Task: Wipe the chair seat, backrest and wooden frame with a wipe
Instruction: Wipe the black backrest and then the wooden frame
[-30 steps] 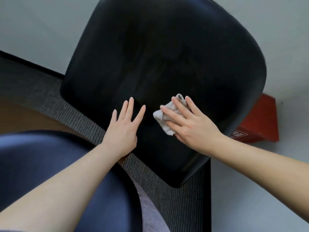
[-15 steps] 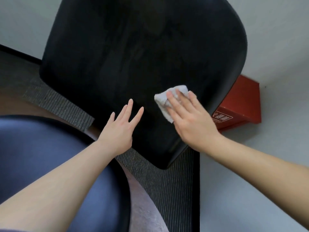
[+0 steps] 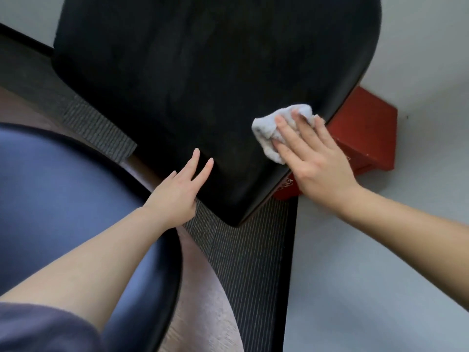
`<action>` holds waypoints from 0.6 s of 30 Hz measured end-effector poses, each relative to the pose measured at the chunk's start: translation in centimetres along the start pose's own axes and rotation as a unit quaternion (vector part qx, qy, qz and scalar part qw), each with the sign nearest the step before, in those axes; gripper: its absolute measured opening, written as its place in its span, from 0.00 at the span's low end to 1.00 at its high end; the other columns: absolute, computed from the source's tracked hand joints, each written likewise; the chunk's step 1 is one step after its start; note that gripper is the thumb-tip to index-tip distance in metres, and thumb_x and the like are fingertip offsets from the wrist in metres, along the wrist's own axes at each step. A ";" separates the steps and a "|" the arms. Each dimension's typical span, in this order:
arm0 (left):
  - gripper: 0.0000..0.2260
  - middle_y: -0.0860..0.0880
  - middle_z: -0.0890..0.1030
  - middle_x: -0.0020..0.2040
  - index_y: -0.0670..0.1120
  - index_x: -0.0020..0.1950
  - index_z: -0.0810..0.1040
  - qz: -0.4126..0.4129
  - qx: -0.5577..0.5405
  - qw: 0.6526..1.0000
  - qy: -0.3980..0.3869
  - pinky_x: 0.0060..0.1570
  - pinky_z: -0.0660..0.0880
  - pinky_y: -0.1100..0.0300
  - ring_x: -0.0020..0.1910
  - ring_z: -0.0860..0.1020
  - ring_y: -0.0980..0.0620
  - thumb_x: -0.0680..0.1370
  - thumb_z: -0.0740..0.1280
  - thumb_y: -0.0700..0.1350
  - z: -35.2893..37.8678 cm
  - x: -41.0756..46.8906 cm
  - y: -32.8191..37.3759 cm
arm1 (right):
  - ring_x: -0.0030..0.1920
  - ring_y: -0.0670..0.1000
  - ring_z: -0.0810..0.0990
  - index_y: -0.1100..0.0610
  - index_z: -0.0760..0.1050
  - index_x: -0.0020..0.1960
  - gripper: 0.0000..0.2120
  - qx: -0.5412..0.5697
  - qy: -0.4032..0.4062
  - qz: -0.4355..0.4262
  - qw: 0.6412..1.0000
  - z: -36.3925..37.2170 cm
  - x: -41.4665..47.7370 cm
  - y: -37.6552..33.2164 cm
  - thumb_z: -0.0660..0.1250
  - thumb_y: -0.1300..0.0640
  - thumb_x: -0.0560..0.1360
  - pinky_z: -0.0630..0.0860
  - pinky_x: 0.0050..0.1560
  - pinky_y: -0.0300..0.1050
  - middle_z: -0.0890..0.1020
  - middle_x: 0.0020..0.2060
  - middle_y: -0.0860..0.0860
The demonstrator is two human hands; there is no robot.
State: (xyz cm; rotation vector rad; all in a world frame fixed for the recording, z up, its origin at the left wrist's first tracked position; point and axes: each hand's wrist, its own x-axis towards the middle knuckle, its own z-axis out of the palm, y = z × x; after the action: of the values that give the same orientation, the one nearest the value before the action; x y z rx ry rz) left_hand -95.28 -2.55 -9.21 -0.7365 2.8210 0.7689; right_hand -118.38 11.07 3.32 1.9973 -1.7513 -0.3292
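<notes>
- Pressing the wipe (image 3: pixel 269 128) flat onto the black backrest (image 3: pixel 203 72) w/ R hand (image 3: pixel 319 163): fingers straight, laid side by side over the cloth, not curled round it; thumb not visible.
- Wipe is white & crumpled, near the backrest's right edge, low on the panel; part of it sticks out left of and above the fingertips.
- L hand (image 3: pixel 177 191): fingers straight & slightly spread, tips touching the backrest's lower left edge, holding nothing.
- Hands well apart, L lower & to the left of R.
- Backrest fills the top of the view, dark, rounded corners; its bottom corner points down btwn the two forearms.
- Blue seat (image 3: pixel 63 186) w/ black rim at lower left, under L forearm; can't tell if the forearm touches it.
- Red box (image 3: pixel 368 130) behind the backrest's right edge, partly hidden by it & by R hand; white print on it, too small to read.
- Ribbed dark carpet strip (image 3: pixel 241 262) runs under the backrest; wood-look floor (image 3: pixel 203 313) beside it; pale grey surface (image 3: pixel 380 250) at right.
- Dark sleeve (image 3: pixel 38 329) in bottom left corner.
</notes>
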 end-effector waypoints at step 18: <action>0.40 0.46 0.35 0.79 0.51 0.79 0.36 0.029 0.098 0.994 0.026 0.75 0.53 0.46 0.79 0.44 0.45 0.75 0.60 0.38 6.3 -1.9 -4.3 | 0.72 0.63 0.65 0.63 0.72 0.68 0.23 0.024 -0.105 -0.231 0.967 9.3 0.1 -13.2 0.51 0.54 0.80 0.50 0.75 0.60 0.71 0.69 0.59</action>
State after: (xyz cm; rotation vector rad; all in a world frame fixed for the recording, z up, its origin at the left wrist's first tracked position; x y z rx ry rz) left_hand -91.57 -1.82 -16.08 -0.6545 2.9222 0.4767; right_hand -111.25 10.33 -11.14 2.4734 -1.3967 -0.6759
